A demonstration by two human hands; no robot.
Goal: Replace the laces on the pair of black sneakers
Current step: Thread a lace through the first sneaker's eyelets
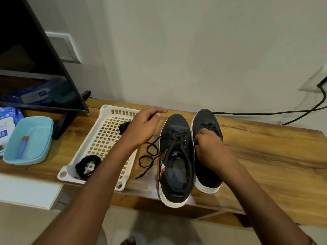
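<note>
Two black sneakers with white soles stand side by side on the wooden table (265,147), toes toward the wall. The left sneaker (174,156) is laced, and its loose black lace (148,156) curls across the table to its left. My left hand (143,128) hovers over the white basket tray (104,110) and pinches a black lace strand between thumb and forefinger. My right hand (210,149) rests on the right sneaker (207,121), its fingers curled round the lace at the eyelets. Two coiled bundles of black lace lie in the tray, the near bundle (88,167) and the far bundle (123,128).
A light blue container (30,140) holding a small tube sits at the left, beside a blue wipes packet (7,121). A black screen (35,59) on its stand fills the back left. A black cable (265,113) runs along the wall behind the sneakers.
</note>
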